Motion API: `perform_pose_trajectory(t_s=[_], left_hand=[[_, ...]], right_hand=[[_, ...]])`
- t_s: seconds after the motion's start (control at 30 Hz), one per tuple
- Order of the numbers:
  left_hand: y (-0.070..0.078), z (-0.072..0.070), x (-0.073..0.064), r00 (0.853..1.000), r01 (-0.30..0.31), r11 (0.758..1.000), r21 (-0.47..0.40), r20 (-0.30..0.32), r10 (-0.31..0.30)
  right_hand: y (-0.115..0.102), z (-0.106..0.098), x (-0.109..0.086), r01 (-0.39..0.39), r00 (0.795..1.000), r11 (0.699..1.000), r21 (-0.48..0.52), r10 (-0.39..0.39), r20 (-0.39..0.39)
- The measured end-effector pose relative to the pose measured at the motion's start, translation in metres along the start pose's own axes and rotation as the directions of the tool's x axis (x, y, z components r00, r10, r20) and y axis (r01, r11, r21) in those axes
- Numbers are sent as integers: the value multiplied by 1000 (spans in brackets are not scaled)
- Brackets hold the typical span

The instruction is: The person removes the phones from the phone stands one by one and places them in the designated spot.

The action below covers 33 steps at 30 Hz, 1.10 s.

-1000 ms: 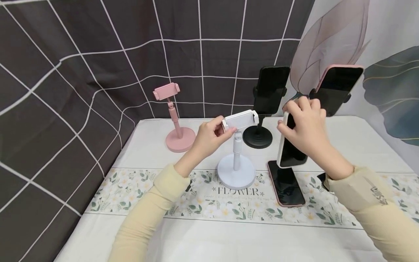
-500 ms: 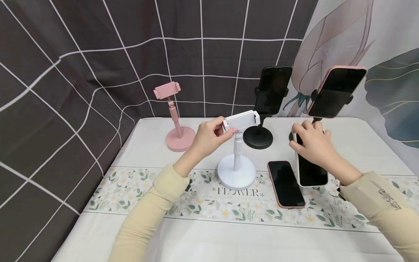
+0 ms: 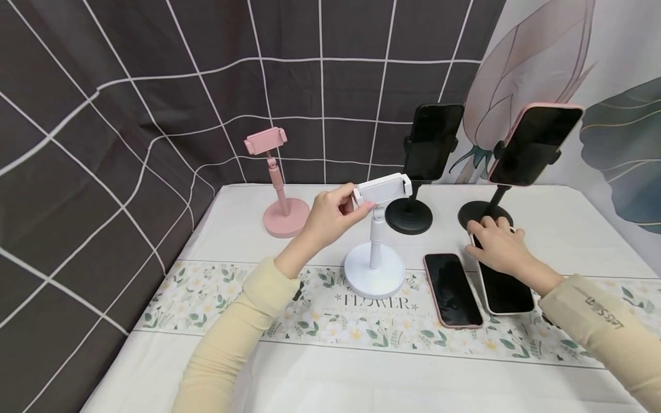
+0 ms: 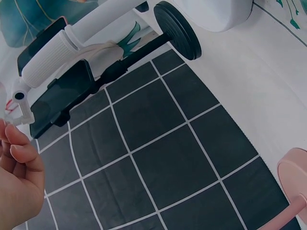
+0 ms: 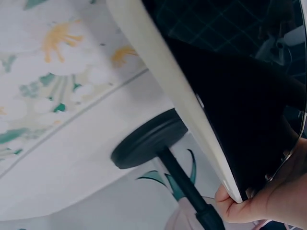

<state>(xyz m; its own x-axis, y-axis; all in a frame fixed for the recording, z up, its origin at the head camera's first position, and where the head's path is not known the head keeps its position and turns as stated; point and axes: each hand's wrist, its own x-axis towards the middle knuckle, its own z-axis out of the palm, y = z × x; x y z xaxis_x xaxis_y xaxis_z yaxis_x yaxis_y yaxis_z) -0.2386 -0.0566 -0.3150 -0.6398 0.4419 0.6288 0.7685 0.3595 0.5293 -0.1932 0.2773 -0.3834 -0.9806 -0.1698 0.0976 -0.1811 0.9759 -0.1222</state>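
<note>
Near the centre of the head view stands a white phone stand (image 3: 376, 269) with a clamp head that holds no phone. My left hand (image 3: 335, 211) pinches the left end of that clamp between thumb and fingers. In the left wrist view the curled fingers (image 4: 24, 153) meet the clamp end at the frame's edge. My right hand (image 3: 498, 245) grips the far end of a white-framed phone (image 3: 506, 292), screen up, low over the table. Its thumb lies along the pale edge in the right wrist view. Just left of it, a pink-edged phone (image 3: 453, 289) lies flat.
Behind are a pink stand (image 3: 286, 218) without a phone, a black stand (image 3: 409, 217) bearing a black phone (image 3: 435, 140), and another black stand (image 3: 480, 211) bearing a pink-cased phone (image 3: 539, 143). A white cloth with a floral band (image 3: 351, 332) covers the table.
My right hand has lowered the white-framed phone and moved it right, from over the pink-edged phone to beside it. My left hand stays on the white clamp.
</note>
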Motion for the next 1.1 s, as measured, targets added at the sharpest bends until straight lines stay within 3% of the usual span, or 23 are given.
perform_pose_trajectory(t_s=[0.33,0.6,0.97,1.1], left_hand=[[1,2,-1,998,51,999,-15,22,-50],[1,5,-2,999,34,999,-32,5,-34],[0,7,-3,999,42,999,-26,-6,-42],[2,7,-4,999,51,998,-30,-7,-51]], right_hand=[[9,10,-2,-38,994,999,20,36,103],[16,13,-4,-76,976,995,58,63,206],[19,16,-6,-83,958,993,86,55,282],[16,20,-7,-86,959,991,100,55,278]])
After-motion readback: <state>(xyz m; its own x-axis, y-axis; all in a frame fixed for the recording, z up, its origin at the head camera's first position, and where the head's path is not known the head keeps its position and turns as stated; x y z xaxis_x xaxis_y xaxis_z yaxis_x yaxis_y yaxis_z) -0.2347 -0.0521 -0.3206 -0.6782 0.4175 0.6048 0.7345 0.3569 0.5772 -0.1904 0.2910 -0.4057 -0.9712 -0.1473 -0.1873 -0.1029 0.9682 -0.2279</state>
